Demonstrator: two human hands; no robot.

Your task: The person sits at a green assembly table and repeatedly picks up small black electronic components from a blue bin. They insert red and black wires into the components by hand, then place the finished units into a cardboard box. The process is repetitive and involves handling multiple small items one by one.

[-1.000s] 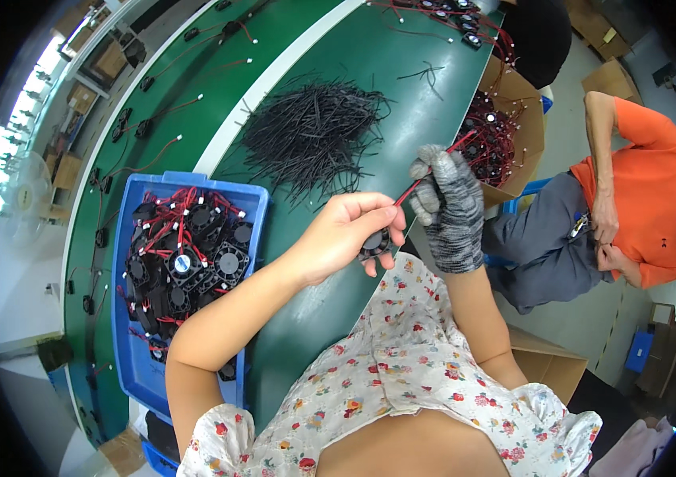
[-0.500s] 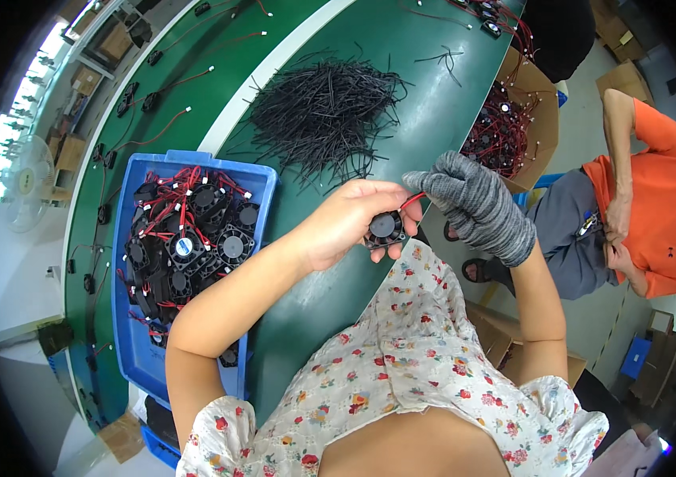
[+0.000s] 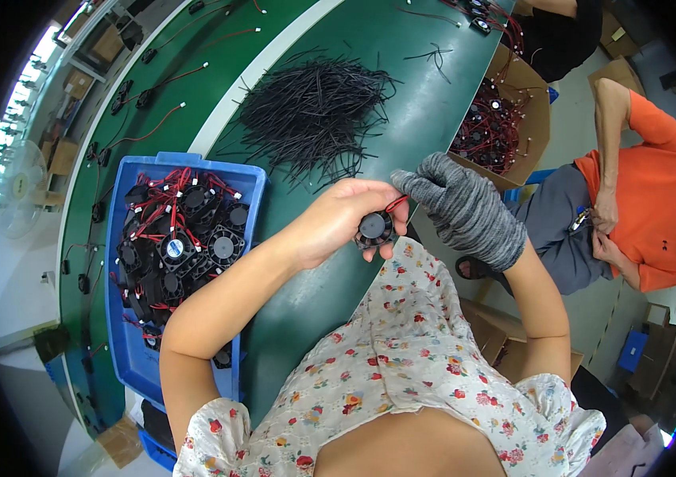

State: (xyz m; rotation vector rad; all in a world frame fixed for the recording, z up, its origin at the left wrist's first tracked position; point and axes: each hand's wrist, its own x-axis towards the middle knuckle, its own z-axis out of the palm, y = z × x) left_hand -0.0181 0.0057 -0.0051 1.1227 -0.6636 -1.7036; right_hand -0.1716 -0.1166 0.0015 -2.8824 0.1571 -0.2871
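My bare left hand grips a small black cooling fan over the green table, close to my chest. My right hand, in a grey knitted glove, pinches the fan's red wire just right of the fan. A blue tray at my left holds several more black fans with red and black leads. A heap of black cable ties lies on the table beyond my hands.
An open cardboard box of fans stands off the table's right edge. A seated person in an orange shirt is at the right. Loose wired parts line the far left of the table.
Both hands have drawn the fan closer to my chest. The gloved right hand has dropped from upright above the fan to a level pinch on its wire at the right.
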